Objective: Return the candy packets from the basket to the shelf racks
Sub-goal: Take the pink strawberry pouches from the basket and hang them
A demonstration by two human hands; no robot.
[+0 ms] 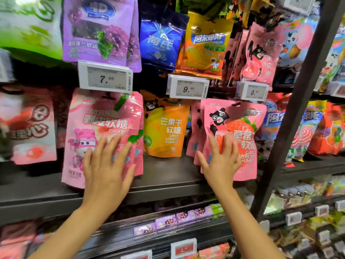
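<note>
Candy packets hang on shelf racks in front of me. My left hand (107, 165) lies flat, fingers spread, on the lower part of a pink peach gummy packet (97, 124) hanging at the left. My right hand (221, 161) presses with straight fingers on a pink strawberry gummy packet (240, 124) with a black bear on it, hanging at the right. Between them hangs an orange dried mango gummy packet (166, 131). No basket is in view.
Price tags (105, 76) (188, 88) stick out above the hanging rows. A dark shelf ledge (168, 184) runs below the packets. A slanted dark upright post (298, 101) stands at the right. Purple, blue and yellow packets hang in the upper row; small boxes sit on lower shelves.
</note>
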